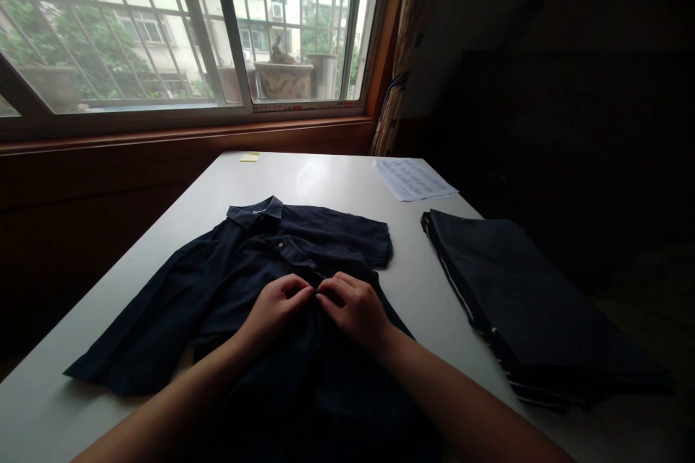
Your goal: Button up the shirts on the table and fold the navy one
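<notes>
Near a window [236, 51], the white tabletop [337, 177] bears a dark shirt [239, 268], apparently spread for easy access by the left hand [279, 305] and right hand [355, 307], both pinching its front placket [295, 254].

matt cloth shirt [228, 282], glossy table [320, 177]

Left hand [274, 305] and right hand [359, 309] close together on dark shirt [242, 260], white table [331, 179] beneath

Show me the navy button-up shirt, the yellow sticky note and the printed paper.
Navy button-up shirt [239, 275], head view: on its front.
Yellow sticky note [250, 157], head view: middle of its face.
Printed paper [415, 179], head view: middle of its printed side.
</notes>
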Motion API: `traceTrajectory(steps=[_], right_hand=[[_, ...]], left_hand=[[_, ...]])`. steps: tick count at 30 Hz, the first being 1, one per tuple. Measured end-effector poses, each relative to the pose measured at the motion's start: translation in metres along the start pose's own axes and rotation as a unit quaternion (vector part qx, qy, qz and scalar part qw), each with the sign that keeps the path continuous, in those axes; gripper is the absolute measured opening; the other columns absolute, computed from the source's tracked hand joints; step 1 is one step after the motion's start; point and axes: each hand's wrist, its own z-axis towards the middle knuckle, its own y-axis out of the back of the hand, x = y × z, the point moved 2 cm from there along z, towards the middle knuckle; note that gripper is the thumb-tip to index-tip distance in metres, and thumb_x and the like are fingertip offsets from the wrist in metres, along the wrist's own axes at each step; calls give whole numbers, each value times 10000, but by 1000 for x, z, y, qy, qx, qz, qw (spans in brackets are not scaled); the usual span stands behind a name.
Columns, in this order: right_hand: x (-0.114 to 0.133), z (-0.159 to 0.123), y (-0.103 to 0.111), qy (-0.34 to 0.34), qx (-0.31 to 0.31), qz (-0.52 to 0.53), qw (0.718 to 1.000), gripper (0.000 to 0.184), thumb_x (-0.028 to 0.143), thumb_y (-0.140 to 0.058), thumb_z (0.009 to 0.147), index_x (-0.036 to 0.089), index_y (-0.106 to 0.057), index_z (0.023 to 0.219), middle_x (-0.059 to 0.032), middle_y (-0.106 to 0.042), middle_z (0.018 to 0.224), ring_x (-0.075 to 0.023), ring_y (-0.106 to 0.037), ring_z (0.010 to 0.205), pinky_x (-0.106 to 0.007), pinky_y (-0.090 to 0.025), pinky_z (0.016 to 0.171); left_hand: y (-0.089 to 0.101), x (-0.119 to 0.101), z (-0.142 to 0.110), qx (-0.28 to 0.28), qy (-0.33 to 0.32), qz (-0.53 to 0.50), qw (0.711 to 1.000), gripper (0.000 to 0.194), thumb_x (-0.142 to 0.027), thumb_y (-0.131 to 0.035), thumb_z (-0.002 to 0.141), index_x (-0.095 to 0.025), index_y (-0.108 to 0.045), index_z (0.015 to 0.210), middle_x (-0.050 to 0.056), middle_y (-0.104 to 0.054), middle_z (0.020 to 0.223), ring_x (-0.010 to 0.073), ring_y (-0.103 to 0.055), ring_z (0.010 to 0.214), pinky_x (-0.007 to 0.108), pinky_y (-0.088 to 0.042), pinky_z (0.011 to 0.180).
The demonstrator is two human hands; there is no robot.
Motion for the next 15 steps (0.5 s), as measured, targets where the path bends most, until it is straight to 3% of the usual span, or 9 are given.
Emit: traceTrajectory(steps=[15], right_hand=[[-1, 0, 0, 1, 1, 1, 1000, 58, 240, -632, 907, 215, -668, 945, -30, -659, 842, -163, -646, 751, -268, -507, 694]], left_hand=[[0, -2, -1, 1, -2, 2, 1000, 280, -427, -623, 855, -166, -724, 842, 42, -722, 842, 198, -643, 806, 253, -470, 738]])
